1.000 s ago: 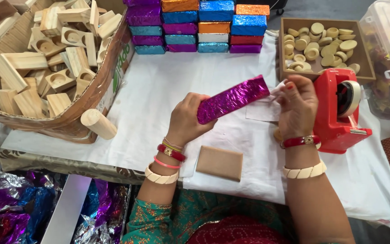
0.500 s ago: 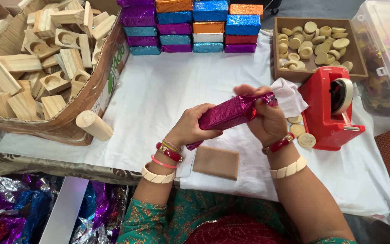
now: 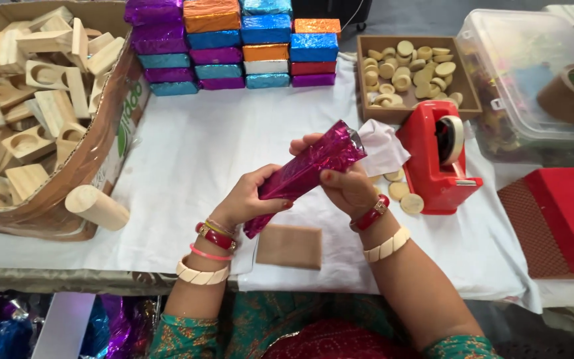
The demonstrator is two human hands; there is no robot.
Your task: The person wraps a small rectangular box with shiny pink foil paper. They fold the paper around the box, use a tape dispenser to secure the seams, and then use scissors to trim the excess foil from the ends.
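Long magenta foil-wrapped package (image 3: 307,174) held tilted above the white cloth, left hand (image 3: 247,199) at its lower end, right hand (image 3: 343,183) at its upper end. Stack of foil-wrapped rectangular blocks (image 3: 234,46) at the far edge of the table, in rows: purple, orange, blue, teal, silver, red. Large brown cardboard box (image 3: 94,153) at left, green print on its side. Clear plastic lidded container (image 3: 533,86) at far right, with a red flat box with gold pattern (image 3: 566,219) just in front of it. Loose purple and blue foil wrappers (image 3: 8,326) lie below the table edge, lower left.
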